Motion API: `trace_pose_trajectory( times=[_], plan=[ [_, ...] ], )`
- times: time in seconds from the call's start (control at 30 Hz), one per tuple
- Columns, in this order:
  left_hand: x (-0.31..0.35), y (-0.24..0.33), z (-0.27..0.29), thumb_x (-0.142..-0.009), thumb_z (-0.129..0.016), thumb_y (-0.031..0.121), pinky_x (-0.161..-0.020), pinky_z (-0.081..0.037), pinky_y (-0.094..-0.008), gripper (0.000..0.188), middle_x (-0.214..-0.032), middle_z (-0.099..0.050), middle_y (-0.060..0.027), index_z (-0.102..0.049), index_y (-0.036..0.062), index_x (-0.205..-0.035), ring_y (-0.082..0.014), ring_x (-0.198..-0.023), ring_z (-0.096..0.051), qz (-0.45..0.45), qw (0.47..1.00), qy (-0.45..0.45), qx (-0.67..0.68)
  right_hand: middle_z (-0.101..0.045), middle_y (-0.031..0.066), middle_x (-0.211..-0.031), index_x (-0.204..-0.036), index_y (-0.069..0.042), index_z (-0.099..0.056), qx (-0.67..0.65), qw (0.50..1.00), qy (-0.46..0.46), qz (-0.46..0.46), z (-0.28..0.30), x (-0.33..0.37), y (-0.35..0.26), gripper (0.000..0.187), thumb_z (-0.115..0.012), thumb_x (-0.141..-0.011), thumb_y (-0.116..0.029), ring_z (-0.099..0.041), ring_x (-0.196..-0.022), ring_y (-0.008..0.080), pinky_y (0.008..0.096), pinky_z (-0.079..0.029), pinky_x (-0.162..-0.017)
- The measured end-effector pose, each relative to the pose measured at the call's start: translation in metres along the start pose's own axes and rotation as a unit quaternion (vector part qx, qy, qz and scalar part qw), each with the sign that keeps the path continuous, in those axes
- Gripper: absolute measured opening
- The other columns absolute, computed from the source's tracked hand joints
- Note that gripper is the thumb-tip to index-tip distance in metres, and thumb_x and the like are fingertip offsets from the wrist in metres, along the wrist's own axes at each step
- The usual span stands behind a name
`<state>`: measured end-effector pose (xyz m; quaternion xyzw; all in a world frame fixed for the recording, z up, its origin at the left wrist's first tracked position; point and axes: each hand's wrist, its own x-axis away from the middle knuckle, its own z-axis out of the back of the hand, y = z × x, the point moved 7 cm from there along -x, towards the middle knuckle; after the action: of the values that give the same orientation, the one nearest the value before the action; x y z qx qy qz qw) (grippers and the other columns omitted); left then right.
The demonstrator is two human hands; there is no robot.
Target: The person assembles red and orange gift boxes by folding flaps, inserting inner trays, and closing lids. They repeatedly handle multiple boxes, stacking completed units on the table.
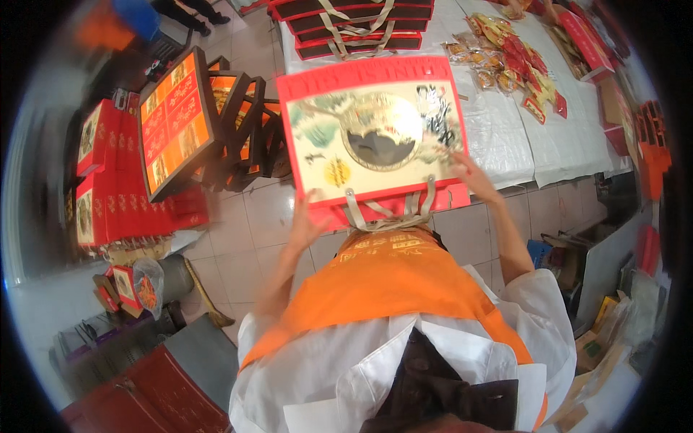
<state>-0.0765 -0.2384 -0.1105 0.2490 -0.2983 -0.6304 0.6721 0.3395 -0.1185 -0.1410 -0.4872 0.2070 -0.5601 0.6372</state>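
The blurred left hand (307,225) touches the near left corner of a red-edged gift box (379,141) at the white-covered table's (498,141) near left corner, the right hand (476,177) touches its right edge, whether either grips I cannot tell, and snack packets (511,63) lie beyond the table's near edge, farther right.

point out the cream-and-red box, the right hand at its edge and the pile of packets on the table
cream-and-red box (377,144), head view: round panel on its face
right hand (474,178), head view: middle of the hand
pile of packets (511,60), head view: mid-pile
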Motion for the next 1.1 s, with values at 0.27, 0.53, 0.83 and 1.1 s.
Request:
trace_pose_trajectory(
  times=[0.27, 0.53, 0.83, 1.1],
  plan=[
    [-0.003, 0.018, -0.122, -0.073, -0.073, 0.027, -0.105, -0.027, -0.0544, 0.065, -0.144, -0.031, -0.0159, -0.047, 0.0182, -0.131, -0.0371, -0.133, -0.029, -0.180, 0.959, 0.013, -0.219, -0.047, 0.0209, -0.130, -0.125, -0.001, -0.048, 0.233, 0.954, 0.002, 0.189, -0.077, -0.002, 0.032, 0.043, -0.055, -0.085, -0.014, -0.042, -0.123, 0.0370, 0.0432, -0.034, -0.104],
    [-0.066, 0.037, -0.035, -0.092, -0.053, 0.030, -0.100, -0.037, -0.0411, 0.034, -0.131, -0.048, -0.0175, -0.057, 0.0039, -0.114, -0.0361, -0.122, -0.043, 0.000, 0.995, 0.063, 0.080, -0.059, 0.0170, -0.115, -0.114, -0.002, -0.057, 0.153, 0.988, 0.005, 0.034, -0.065, -0.041, -0.030, 0.027, -0.052, -0.090, -0.015, -0.055, -0.109, 0.0294, 0.0368, -0.042, -0.094],
    [-0.064, -0.150, 0.380, -0.084, -0.063, 0.023, -0.090, -0.042, -0.0435, 0.040, -0.109, -0.058, -0.0204, -0.054, -0.0014, -0.114, -0.0382, -0.105, -0.052, 0.031, 0.840, 0.521, -0.144, -0.050, 0.0120, -0.127, -0.131, -0.003, -0.042, -0.174, 0.969, -0.159, 0.077, -0.248, -0.161, -0.286, 0.044, -0.053, -0.094, -0.022, -0.051, -0.113, 0.0187, 0.0311, -0.038, -0.096],
    [-0.105, -0.363, 0.434, -0.089, -0.059, 0.036, -0.092, -0.044, -0.0299, 0.061, -0.125, -0.053, -0.0128, -0.038, -0.0006, -0.134, -0.0166, -0.112, -0.053, 0.245, 0.911, 0.175, 0.280, -0.039, 0.0126, -0.136, -0.142, -0.008, -0.021, -0.263, 0.940, -0.207, -0.061, -0.428, -0.260, -0.355, 0.082, -0.068, -0.083, -0.040, -0.043, -0.119, 0.0206, 0.0335, -0.036, -0.098]
  ],
)
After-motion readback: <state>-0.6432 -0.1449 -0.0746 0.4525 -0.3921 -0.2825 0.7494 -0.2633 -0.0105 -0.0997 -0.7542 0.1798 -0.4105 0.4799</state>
